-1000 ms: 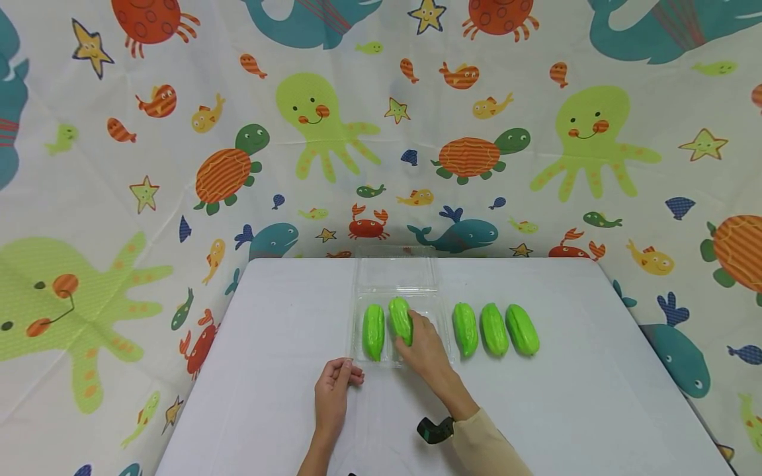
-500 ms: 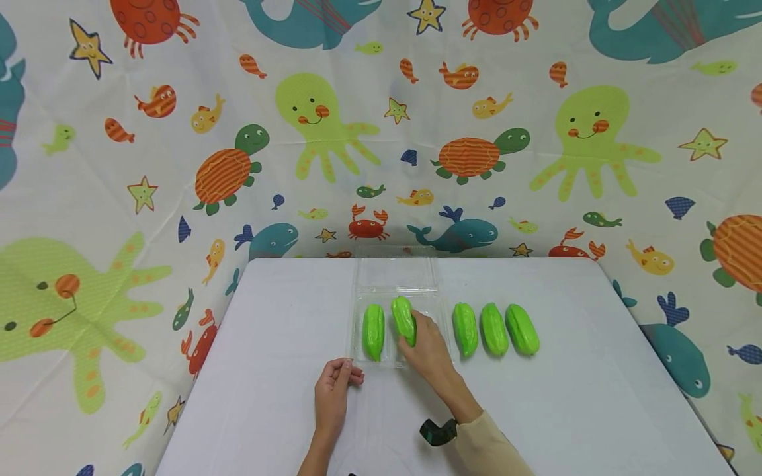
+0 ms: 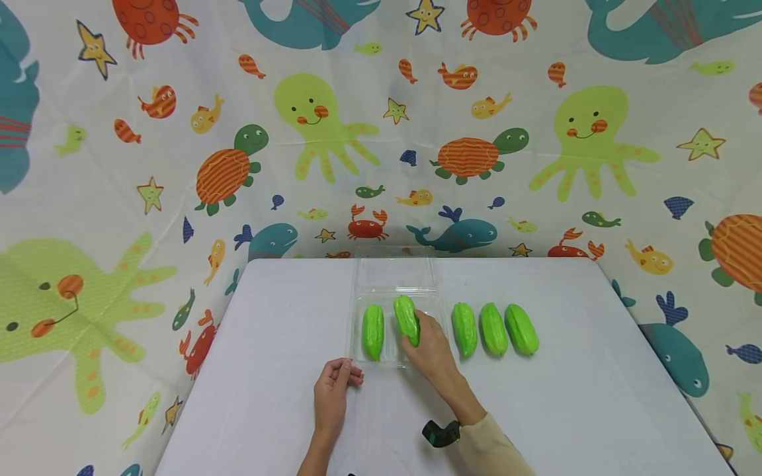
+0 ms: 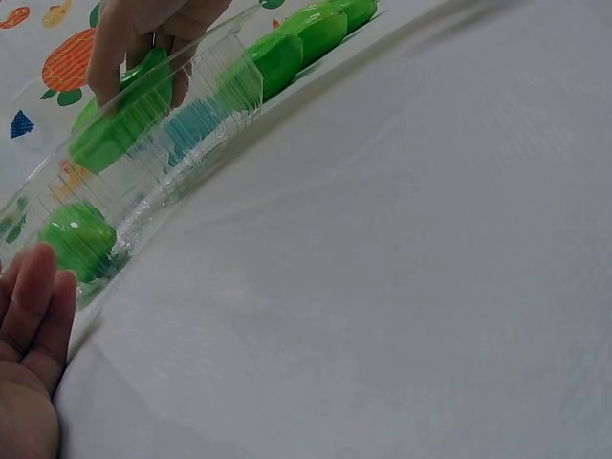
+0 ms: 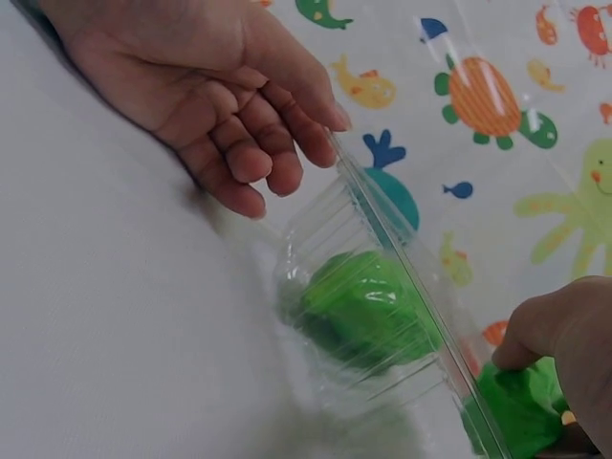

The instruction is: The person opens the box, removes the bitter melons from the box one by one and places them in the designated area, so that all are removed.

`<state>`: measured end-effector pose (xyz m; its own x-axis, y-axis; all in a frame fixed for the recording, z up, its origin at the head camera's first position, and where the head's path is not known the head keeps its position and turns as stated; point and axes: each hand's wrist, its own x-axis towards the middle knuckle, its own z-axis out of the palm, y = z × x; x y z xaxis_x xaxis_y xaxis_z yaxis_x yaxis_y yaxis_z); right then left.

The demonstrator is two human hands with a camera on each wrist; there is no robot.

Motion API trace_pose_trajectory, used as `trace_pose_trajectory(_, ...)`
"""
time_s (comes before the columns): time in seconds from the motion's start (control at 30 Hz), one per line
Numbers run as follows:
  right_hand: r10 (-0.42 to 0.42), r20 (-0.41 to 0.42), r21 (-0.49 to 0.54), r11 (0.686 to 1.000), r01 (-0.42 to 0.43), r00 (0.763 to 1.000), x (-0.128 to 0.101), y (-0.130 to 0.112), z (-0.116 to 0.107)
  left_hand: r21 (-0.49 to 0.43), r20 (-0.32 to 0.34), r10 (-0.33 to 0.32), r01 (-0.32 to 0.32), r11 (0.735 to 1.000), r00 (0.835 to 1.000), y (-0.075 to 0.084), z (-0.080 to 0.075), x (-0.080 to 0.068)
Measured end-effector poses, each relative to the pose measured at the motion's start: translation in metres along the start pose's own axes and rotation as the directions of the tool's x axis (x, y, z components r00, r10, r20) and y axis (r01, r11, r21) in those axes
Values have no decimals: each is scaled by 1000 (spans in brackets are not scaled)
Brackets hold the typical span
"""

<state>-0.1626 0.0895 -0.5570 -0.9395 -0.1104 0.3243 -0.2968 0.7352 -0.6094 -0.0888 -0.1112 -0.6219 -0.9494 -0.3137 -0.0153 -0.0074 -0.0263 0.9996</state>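
My right hand (image 3: 430, 347) grips a long, glossy green ribbed fruit (image 3: 406, 319) from its right side, over the right half of a clear plastic clamshell box (image 3: 393, 364). In the left wrist view, the thumb and fingers of that hand come down on the held fruit (image 4: 120, 124) behind the box wall. A second green fruit (image 3: 373, 332) lies lengthwise in the left half of the box. My left hand (image 3: 335, 387) is at the box's near left corner; the right wrist view shows its thumb and forefinger pinching the rim (image 5: 378, 215), other fingers loosely curled.
Right of the box, three more green fruits (image 3: 493, 329) lie in a row on the white table (image 3: 274, 311). The box's clear lid (image 3: 395, 272) stands open at the back. A curtain (image 3: 333, 218) with sea animals hangs behind the table.
My right hand has shifted slightly right, with the green fruit still in its grip. My left hand stays at the box corner.
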Motion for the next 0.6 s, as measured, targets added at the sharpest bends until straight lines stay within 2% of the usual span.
trace_pose_trajectory(0.43, 5, 6, -6, 1000, -5, 1000, -1, 4, -1, -6, -3, -2, 2, 1000, 1000, -1, 1, 0)
trace_pose_trajectory(0.6, -7, -3, -6, 1000, 7, 1000, -1, 4, -2, 5, -6, -28, 28, 1000, 1000, 20, 3, -7)
